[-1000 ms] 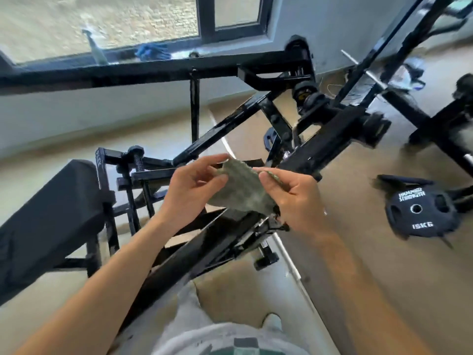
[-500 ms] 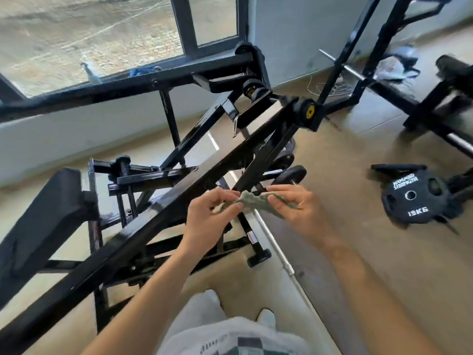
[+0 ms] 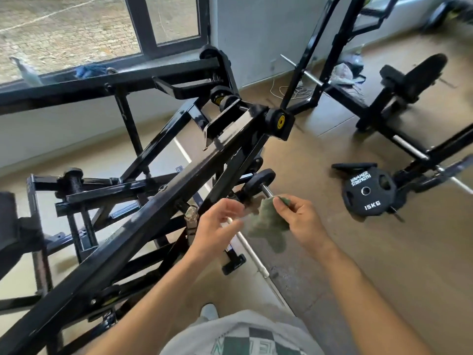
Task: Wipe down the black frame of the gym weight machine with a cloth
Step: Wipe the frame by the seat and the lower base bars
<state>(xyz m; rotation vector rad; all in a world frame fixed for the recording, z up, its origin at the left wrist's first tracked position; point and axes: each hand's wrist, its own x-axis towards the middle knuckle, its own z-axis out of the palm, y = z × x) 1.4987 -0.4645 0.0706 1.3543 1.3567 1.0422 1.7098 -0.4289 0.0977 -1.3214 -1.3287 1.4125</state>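
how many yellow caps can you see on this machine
2: a big cap at the top end of the long beam, and a smaller one up-left of it between black rollers. More may be hidden.

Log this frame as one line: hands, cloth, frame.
right hand pinches cloth | left hand beside cloth, blurred, grip unclear | cloth hangs, not on black frame | wiping: not under way
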